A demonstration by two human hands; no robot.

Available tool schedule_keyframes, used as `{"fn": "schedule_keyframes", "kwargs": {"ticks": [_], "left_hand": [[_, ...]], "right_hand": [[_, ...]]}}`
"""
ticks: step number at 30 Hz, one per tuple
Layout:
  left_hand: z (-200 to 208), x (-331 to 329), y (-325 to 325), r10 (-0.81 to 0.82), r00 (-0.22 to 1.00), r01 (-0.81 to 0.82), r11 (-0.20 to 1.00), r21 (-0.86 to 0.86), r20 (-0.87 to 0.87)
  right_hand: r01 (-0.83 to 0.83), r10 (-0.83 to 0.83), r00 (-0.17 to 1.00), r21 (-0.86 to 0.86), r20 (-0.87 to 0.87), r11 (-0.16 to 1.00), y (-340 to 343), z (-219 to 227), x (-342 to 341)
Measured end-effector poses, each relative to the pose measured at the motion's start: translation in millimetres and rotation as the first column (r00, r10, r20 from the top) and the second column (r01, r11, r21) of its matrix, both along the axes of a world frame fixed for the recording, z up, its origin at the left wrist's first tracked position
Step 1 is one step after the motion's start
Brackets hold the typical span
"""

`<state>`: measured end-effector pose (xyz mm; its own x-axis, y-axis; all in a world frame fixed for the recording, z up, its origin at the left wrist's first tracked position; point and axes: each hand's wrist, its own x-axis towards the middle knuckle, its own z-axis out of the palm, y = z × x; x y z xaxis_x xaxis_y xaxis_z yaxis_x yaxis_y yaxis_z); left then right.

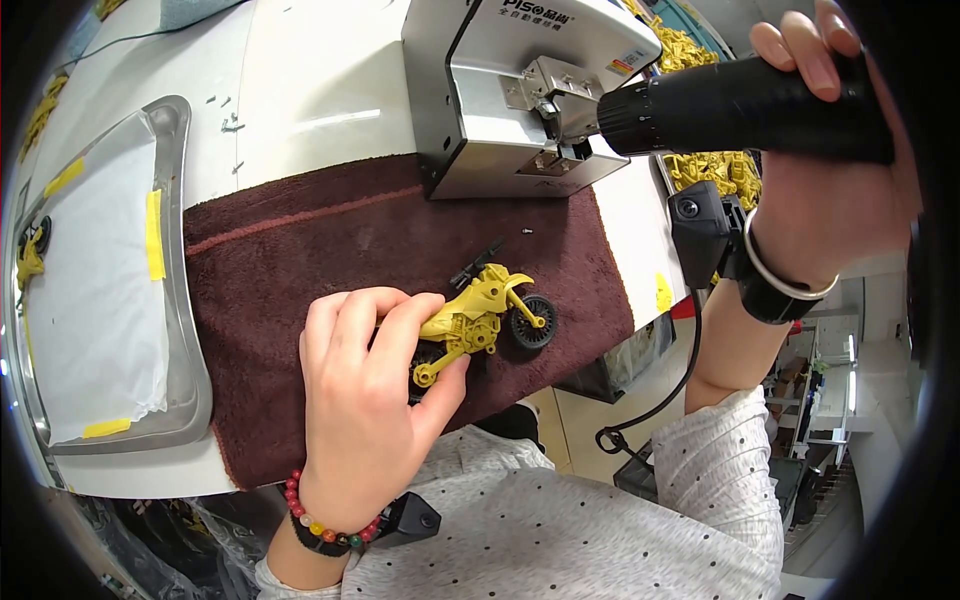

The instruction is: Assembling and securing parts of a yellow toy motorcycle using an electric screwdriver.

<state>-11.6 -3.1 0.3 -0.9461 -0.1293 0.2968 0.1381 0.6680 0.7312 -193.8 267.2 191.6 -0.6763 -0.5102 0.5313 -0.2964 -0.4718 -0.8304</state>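
My left hand [365, 370] is closed around the rear half of a yellow toy motorcycle [480, 310] with black wheels and handlebar. It lies over the dark brown towel [310, 250], front wheel pointing right; my fingers partly cover the back wheel. Up on the right, my right hand [835, 215] grips a thick black electric screwdriver [720, 108], held nearly level. Its nose meets the metal outlet block [570, 100] of a silver screw feeder [480, 70]; the bit itself is hidden there. A tiny screw [527, 231] rests on the towel between feeder and motorcycle.
A metal tray [197, 350] lined with white paper and yellow tape stands at left, with another yellow motorcycle [33, 255] at its far side. Loose screws [232, 125] lie behind the towel. Yellow parts [715, 175] are heaped right of the feeder. A black cable [690, 375] hangs by my right arm.
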Motion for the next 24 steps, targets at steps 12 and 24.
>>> {"fn": "schedule_keyframes", "kwargs": {"ticks": [12, 24], "left_hand": [[0, 0, 1, 0.018, 1.000, -0.018, 1.000, 0.000, 0.019], [1, -1, 3, 0.000, 1.000, 0.001, 1.000, -0.003, 0.028]], "right_hand": [[-0.184, 0.166, 0.976, 0.132, 0.137, 0.974, -87, -52, 77], [-0.176, 0.179, 0.982, 0.044, -0.067, 0.983, -114, -82, 79]]}}
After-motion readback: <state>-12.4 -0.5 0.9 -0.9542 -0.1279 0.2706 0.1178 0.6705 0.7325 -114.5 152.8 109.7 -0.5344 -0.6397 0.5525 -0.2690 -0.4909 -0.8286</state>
